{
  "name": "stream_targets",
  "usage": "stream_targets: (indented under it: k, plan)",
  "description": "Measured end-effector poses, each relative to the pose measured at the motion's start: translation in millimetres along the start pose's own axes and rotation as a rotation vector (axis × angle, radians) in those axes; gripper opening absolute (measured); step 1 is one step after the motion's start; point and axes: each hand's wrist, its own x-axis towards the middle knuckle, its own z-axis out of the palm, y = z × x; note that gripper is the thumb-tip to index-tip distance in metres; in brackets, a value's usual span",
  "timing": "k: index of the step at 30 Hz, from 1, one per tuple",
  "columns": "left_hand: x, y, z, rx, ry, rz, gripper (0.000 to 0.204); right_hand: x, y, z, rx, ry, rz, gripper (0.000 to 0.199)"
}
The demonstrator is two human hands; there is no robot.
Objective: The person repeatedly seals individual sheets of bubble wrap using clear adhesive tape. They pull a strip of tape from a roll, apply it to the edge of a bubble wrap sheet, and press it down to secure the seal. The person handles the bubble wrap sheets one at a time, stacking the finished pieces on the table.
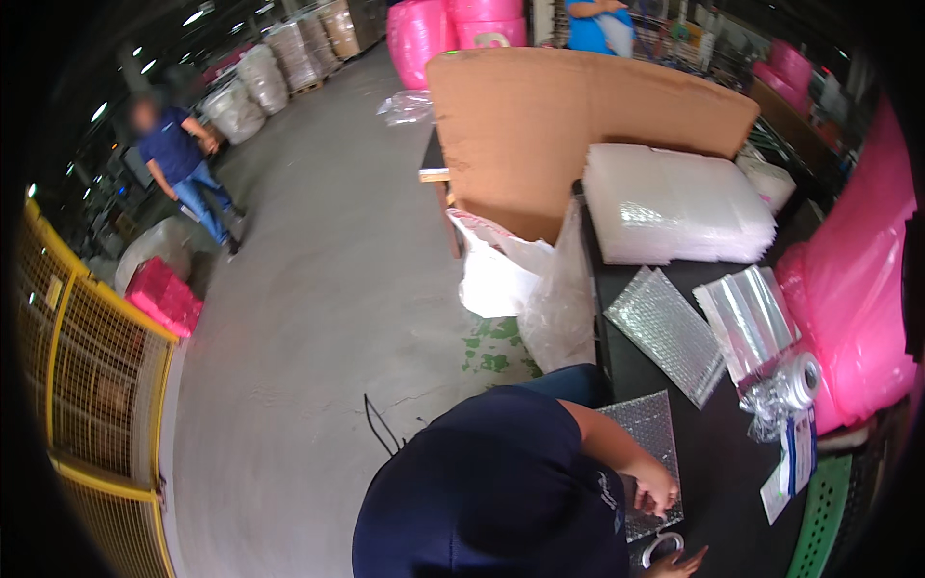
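My left arm in a navy sleeve reaches over the black table, and my left hand (pixel 656 489) rests on a bubble-wrap pouch (pixel 651 424). Its fingers are curled down; whether something small is between them cannot be made out. At the lower edge my right hand (pixel 680 564) is partly cut off, its visible fingers stretched apart and holding nothing that I can see. Between the two hands lies a tape roll (pixel 663 547), seen as a pale ring. Another bubble-wrap pouch (pixel 667 329) lies flat farther up the table.
A thick stack of bubble-wrap sheets (pixel 674 204) stands before a brown cardboard panel (pixel 597 96). Clear bags (pixel 747 313), a silver roll (pixel 796 380) and a pink-wrapped bundle (pixel 853 299) lie right. A person (pixel 183 154) is on the floor left, near a yellow mesh fence (pixel 106 385).
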Motion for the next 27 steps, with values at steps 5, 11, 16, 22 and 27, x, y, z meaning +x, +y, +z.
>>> stream_targets:
  k: [5,11,16,22,27]
  plan:
    - [-19.9,-20.9,-3.4,0.072,0.048,0.315,0.029,-44.2,31.6,22.2,0.091,-0.238,0.27,0.048]
    - [-13.1,-28.4,-7.6,0.045,0.544,0.757,0.019,2.0,-7.7,3.6,0.332,-0.011,0.519,0.025]
    - [-44.9,53.4,-49.1,0.669,0.428,0.751,0.032,51.1,-58.3,-70.3,0.53,0.116,0.582,0.023]
    - [-57.8,133.5,-60.1,0.943,0.01,0.513,0.069,19.4,-101.5,-151.8,0.513,-0.256,0.607,0.025]
    - [-35.1,139.2,-52.3,1.131,-0.12,0.466,0.038,-42.2,-141.9,-149.0,0.514,-0.42,0.773,0.026]
